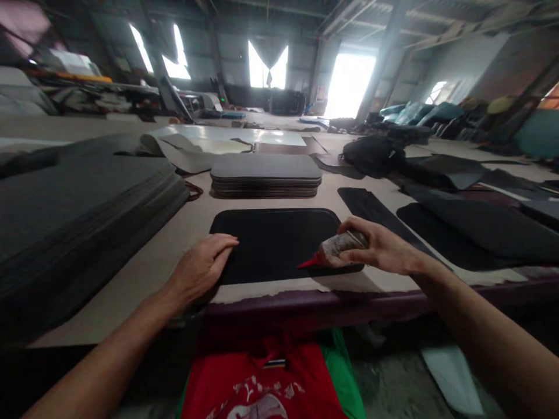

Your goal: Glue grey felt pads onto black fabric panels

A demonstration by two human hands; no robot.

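A black rounded-corner panel [271, 241] lies flat near the table's front edge. Across its left edge rests my left hand [203, 262], fingers stretched out and touching the surface, with nothing lifted in it. My right hand [375, 241] is wrapped round a glue bottle [338, 247] with a stained, whitish body. The bottle is tilted, and its red nozzle points down-left at the right part of the panel, close to the near edge. I cannot tell whether the tip touches. Behind the panel stands a stack of similar dark grey panels [266, 169].
A thick pile of dark sheets [87, 192] covers the table's left side. Right of the panel lie a long black strip [379, 218] and more dark pieces [480, 227]. A black bundle [373, 156] sits further back. The table's front edge [314, 299] runs just before me.
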